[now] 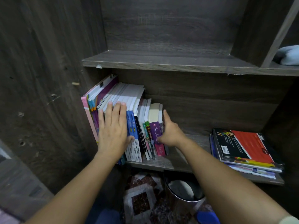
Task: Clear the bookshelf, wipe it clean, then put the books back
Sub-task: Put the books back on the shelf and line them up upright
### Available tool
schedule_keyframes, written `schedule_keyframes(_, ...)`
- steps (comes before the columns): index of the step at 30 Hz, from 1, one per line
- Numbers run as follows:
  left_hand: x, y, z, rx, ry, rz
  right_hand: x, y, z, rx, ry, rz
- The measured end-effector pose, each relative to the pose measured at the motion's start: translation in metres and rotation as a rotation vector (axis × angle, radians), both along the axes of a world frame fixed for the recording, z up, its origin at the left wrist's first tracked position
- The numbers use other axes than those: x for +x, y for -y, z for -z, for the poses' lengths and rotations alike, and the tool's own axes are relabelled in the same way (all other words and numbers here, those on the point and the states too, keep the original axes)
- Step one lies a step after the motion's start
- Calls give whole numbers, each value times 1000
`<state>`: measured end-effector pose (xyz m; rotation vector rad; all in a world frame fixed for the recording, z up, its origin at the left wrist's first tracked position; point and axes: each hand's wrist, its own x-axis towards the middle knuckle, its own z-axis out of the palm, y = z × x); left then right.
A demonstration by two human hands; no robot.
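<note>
We face a dark wooden bookshelf. On the left of its lower shelf a row of upright books leans left; a flat stack of books lies at the far right. Our left hand lies flat on the spines, fingers straight and close together. Our right hand presses the row's right end, forefinger straight, thumb on a purple spine, other fingers hidden.
</note>
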<state>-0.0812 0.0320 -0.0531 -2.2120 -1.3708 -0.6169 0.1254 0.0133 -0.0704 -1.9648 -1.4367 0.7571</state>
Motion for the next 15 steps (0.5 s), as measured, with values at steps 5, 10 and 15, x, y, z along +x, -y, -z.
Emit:
schedule_keyframes(5, 18, 15, -1, 14, 9, 67, 9, 11, 1, -51, 175, -39)
schedule_keyframes(10, 40, 29, 8, 39, -2, 193, 24, 36, -8, -48, 557, -12)
schedule_keyframes(15, 84, 44, 22, -8, 29, 371, 62, 76, -13, -97, 776, 21)
